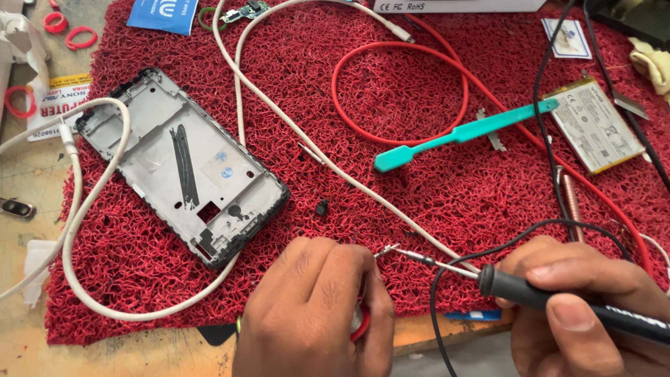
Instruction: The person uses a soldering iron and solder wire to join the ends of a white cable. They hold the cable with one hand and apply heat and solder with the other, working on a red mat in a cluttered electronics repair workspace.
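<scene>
My right hand grips a black soldering iron at the lower right, its thin metal tip pointing left. My left hand is closed at the bottom centre, holding something small with a bit of red and white showing under the fingers; a thin metal piece sticks out beside the iron's tip. What it holds is mostly hidden. An opened phone frame lies on the red mesh mat to the upper left of my left hand.
A teal toothbrush, a flat phone battery, a red cable loop, white cables and black wires lie across the mat. A small circuit board sits at the top. Red rubber bands lie at the upper left.
</scene>
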